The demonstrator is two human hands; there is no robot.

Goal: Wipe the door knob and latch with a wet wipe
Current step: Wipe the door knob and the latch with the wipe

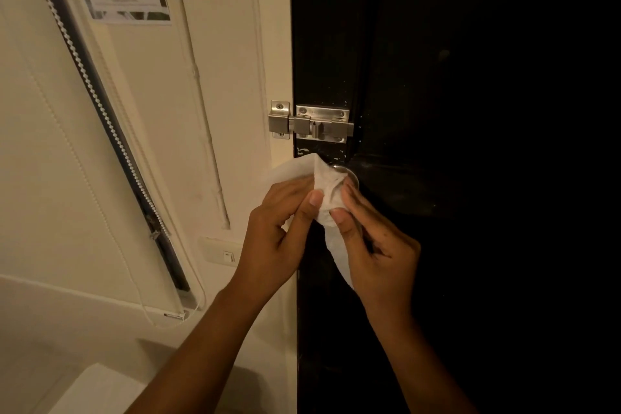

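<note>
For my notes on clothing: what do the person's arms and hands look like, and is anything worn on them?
Both forearms are bare up to the frame edge: no sleeves show. The left hand and the right hand carry no gloves, rings, watch or bracelet that can be seen. The fingernails are short and unpainted.

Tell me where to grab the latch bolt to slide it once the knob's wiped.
Probably pinch the small upright tab at the middle of the latch from the front, fingers above and below. It stands proud of the flat plate; the rest sits flush. Both hands are now on the wet wipe.
</note>
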